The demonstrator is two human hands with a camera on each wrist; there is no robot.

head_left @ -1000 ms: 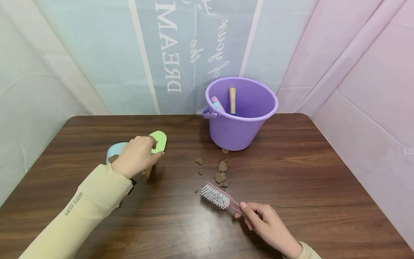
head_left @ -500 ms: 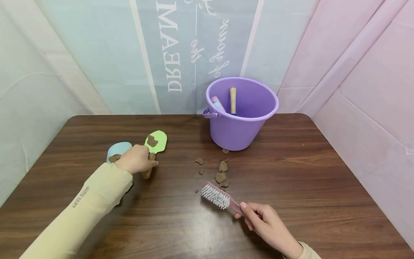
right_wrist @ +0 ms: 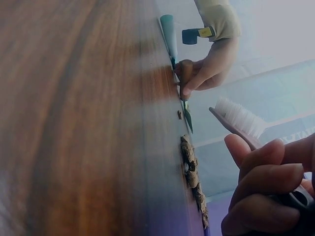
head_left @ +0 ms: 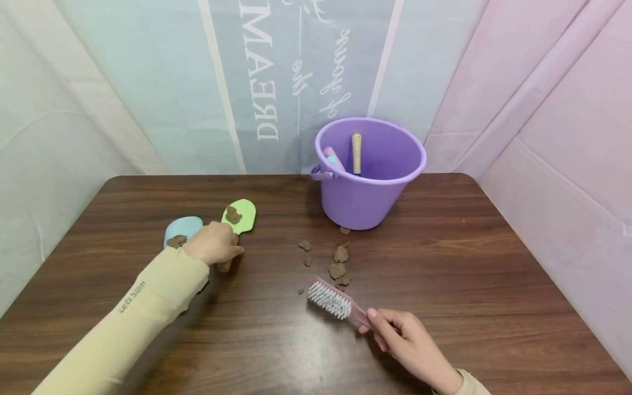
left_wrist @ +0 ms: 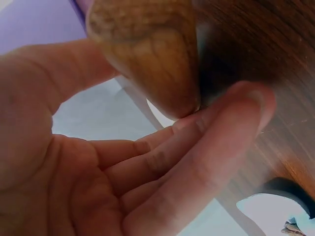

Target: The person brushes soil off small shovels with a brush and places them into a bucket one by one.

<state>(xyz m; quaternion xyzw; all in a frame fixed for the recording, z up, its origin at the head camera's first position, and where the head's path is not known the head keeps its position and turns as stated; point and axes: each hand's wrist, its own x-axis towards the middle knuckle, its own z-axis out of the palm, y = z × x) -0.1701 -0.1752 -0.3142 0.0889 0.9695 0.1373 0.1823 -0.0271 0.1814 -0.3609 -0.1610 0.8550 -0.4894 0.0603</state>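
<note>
Green trowel (head_left: 246,214) lies on the worktop (head_left: 484,285) left of its middle, blade toward the back edge and wooden handle (head_left: 225,266) toward the front, an orientation that presumably puts the handle nearest the person. The left hand (head_left: 212,243) has thumb and fingers around that handle, though some fingers stand clear of it in the left wrist view; this leaves the blade and its brown lump (head_left: 233,215) uncovered. Toward the front edge, the right hand (head_left: 410,341) is clamped on the handle of a pink brush (head_left: 340,303), apparently to keep the bristles free. Brown pieces (head_left: 340,254) lie between the brush and the purple bucket (head_left: 359,206), which stands near the back edge, likely out of the hands' way.

A second ago the left hand hid part of the blade; now it sits lower, over the handle, and the lump shows fully. The brush looks unmoved.
</note>
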